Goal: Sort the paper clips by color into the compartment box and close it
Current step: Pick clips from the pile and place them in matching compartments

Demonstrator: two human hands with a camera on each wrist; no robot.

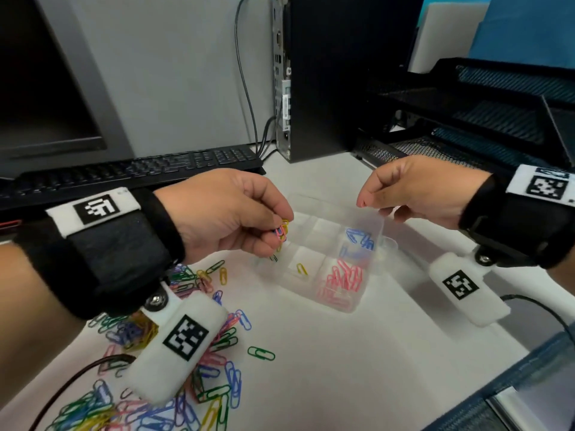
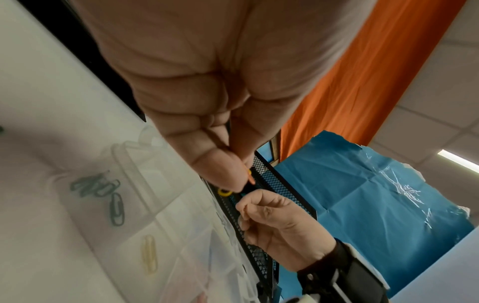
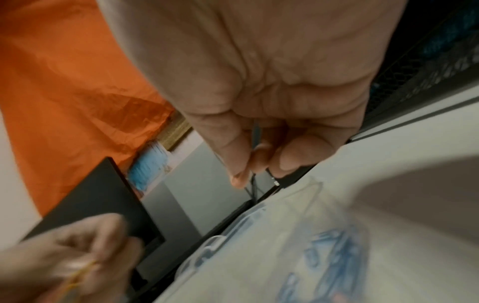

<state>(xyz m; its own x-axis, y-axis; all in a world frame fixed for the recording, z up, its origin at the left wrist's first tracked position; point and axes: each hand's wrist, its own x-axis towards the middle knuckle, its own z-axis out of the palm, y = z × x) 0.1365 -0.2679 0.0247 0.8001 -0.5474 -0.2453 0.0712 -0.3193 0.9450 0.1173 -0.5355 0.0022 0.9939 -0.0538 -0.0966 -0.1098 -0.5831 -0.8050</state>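
A clear compartment box (image 1: 354, 306) lies on the white desk with its lid (image 1: 339, 209) standing open at the back. Blue clips (image 1: 361, 237), pink clips (image 1: 342, 278), one yellow clip (image 1: 301, 269) and green clips (image 2: 103, 188) lie in separate compartments. Above the box's left end, my left hand (image 1: 280, 233) pinches a small bunch of yellow, pink and blue clips (image 1: 282, 230). My right hand (image 1: 370, 203) hovers over the lid's right end with fingers curled, thumb against fingertips; I see nothing between them. A pile of mixed clips (image 1: 186, 384) lies at the lower left.
Along the back stand a black keyboard (image 1: 140, 169), a monitor (image 1: 46, 88) and a black PC tower (image 1: 320, 73). Black mesh trays (image 1: 466, 119) fill the back right. A lone green clip (image 1: 261, 353) lies mid-desk. A black cable (image 1: 544, 309) runs at the right.
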